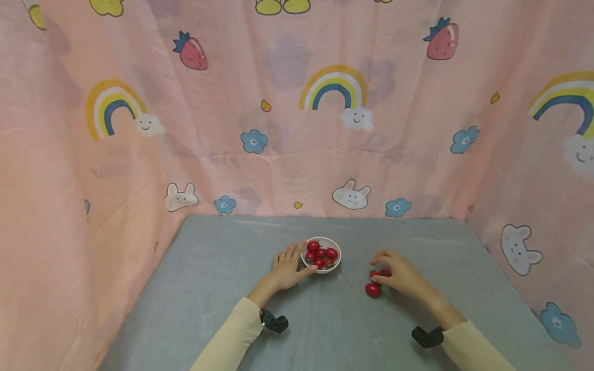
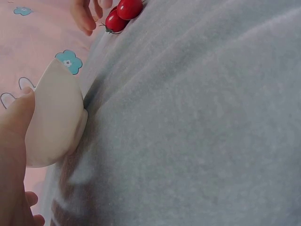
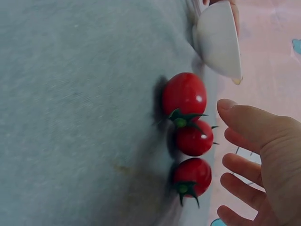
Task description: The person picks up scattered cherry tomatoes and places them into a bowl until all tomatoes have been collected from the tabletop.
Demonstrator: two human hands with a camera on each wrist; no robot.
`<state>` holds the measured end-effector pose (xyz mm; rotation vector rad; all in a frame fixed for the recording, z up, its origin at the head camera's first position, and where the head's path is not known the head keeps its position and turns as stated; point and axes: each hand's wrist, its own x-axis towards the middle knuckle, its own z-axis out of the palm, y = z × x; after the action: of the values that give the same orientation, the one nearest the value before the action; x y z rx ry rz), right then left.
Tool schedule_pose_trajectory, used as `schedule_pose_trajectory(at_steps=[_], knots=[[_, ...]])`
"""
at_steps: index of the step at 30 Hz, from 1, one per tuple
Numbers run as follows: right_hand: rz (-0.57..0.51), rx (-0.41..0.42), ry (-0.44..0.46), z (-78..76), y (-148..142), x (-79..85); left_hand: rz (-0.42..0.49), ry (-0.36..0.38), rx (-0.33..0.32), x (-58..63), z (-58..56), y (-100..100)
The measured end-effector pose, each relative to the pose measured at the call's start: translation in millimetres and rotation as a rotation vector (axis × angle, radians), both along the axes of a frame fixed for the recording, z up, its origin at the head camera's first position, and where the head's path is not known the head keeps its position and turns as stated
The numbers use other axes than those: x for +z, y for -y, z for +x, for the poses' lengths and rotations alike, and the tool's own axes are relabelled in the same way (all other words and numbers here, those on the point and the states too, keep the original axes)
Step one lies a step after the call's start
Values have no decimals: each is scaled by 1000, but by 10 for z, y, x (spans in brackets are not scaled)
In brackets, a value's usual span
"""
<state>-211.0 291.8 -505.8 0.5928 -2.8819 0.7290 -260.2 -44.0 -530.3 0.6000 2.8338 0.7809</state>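
Three loose cherry tomatoes lie in a short row on the grey cloth, just under the fingertips of the right hand. In the right wrist view the fingers are spread and only lightly bent, close beside the tomatoes; whether a fingertip actually touches one is hard to tell, and none is pinched. In the head view only two of the fruits show clearly, the nearest one lying just clear of the thumb side of the hand.

Well to the left of those fingers stands a small white bowl holding more cherry tomatoes. The left hand rests against the bowl's left wall, its thumb laid on the outside and its fingers straight and relaxed along the rim.

Pink patterned fabric hangs behind and beside the cloth.
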Motion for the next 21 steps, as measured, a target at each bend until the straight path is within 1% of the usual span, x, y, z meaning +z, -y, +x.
schedule_pose_trajectory(at_steps=[10, 17, 21], knots=[[26, -12, 3, 69, -78, -69, 4, -6, -3, -3, -3, 7], [31, -20, 8, 82, -79, -61, 2, -7, -4, 0, -3, 7], [42, -27, 26, 70, -81, -74, -2, -5, -7, -8, -6, 8]])
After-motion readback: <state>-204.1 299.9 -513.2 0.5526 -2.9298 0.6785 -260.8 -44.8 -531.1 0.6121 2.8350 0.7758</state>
